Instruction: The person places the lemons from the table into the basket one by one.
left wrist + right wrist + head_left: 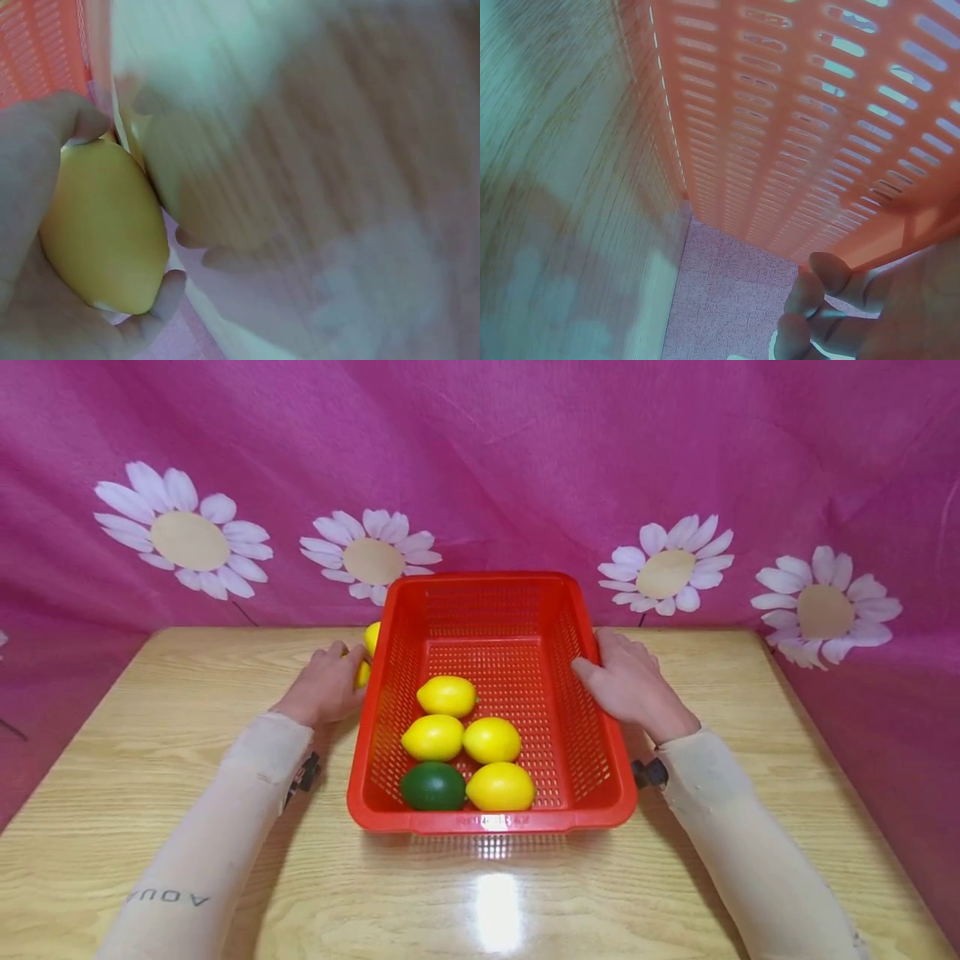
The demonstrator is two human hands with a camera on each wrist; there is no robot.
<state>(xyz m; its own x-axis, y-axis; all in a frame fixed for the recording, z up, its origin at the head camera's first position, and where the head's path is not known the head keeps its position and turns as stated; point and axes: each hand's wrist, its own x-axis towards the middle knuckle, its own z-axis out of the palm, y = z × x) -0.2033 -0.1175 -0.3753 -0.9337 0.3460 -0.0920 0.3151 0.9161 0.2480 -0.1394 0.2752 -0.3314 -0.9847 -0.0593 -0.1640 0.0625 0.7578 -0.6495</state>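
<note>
My left hand (326, 685) grips a yellow lemon (109, 229) at the left side of a red plastic basket (491, 823), thumb and fingertips around its ends in the left wrist view. Another lemon (372, 637) lies just beyond it, partly hidden behind the basket's wall. On the opposite side, my right hand (633, 683) holds the basket's right rim, thumb over the inside and fingers curled under the outside. Inside the basket, several yellow lemons (492, 741) and one dark green lemon-shaped fruit (432, 787) sit toward the near left.
The basket stands on a light wood table (187, 760). A pink cloth (510, 460) with white daisies hangs along the table's back and sides. Slotted basket walls (780, 127) rise from the tabletop in the right wrist view.
</note>
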